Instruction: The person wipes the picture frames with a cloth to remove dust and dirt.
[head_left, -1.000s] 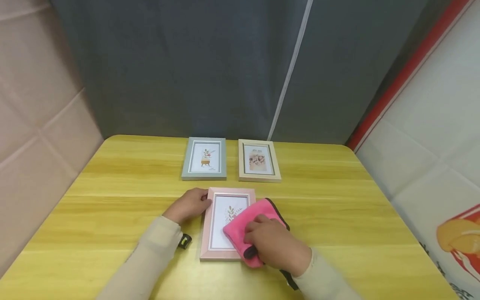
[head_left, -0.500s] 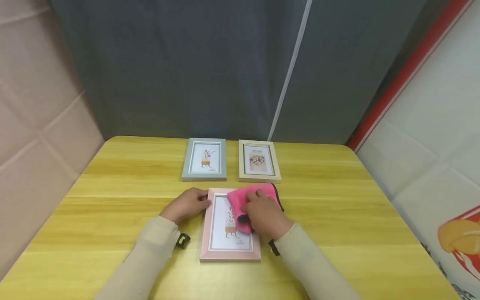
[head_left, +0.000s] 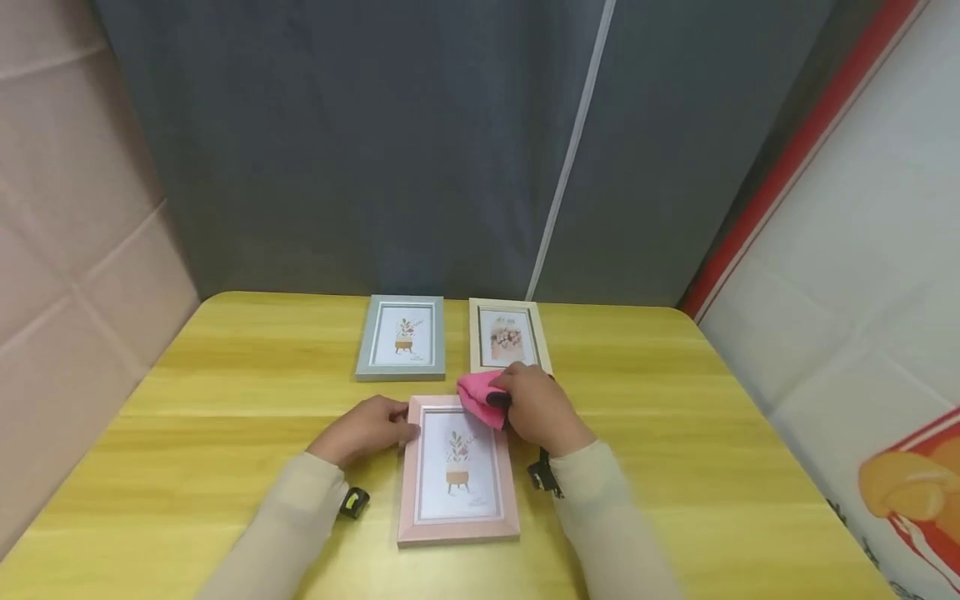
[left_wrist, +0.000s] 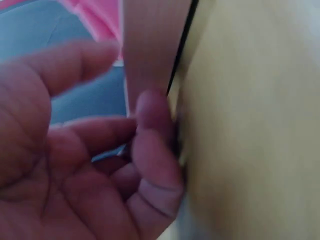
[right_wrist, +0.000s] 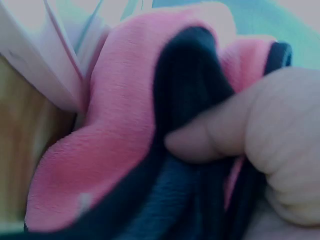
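A pink picture frame [head_left: 480, 479] with a potted-plant print lies face up near the middle of the table. At its upper left side my left hand [head_left: 367, 429] grips the edge; in the left wrist view the curled fingers [left_wrist: 155, 160] press at the frame's pink side [left_wrist: 150, 45]. My right hand [head_left: 536, 406] holds a bunched pink cloth [head_left: 478, 398] with dark trim over the frame's upper right corner. Close up in the right wrist view, the thumb [right_wrist: 210, 135] pins down the cloth's dark edging, and the cloth [right_wrist: 120, 85] lies against the frame.
Farther back on the yellow wood-grain table [head_left: 225, 483] lie a grey-blue picture frame [head_left: 401, 337] and a cream picture frame [head_left: 542, 342], the latter partly covered by my right hand. A dark grey curtain [head_left: 337, 150] hangs behind the table.
My right hand has carried the cloth up along the pink frame, from its lower right to the upper right corner, uncovering the print. My left hand stays at the frame's left side.
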